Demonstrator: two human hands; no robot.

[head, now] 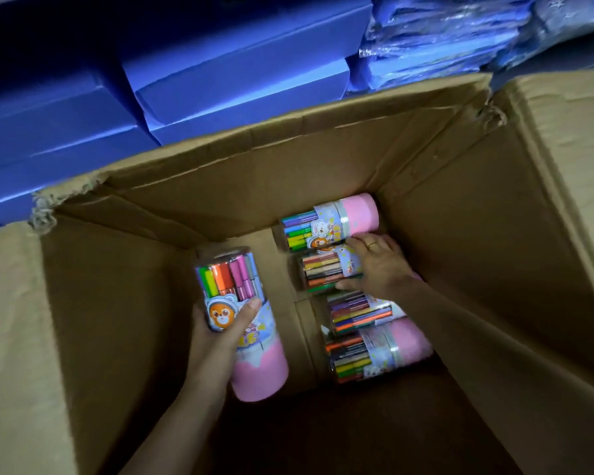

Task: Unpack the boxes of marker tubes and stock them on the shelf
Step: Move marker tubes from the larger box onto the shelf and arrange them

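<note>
One marker tube (240, 317) is gripped by the left hand (216, 332) inside the cardboard box (117, 303) — fingers curled round it. A second tube (326, 272) — lying among others on the box floor — is grasped by the right hand (378, 265).

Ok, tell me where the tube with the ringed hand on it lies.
The second tube from the far end lies at the box bottom, right of centre, under the right hand.
</note>
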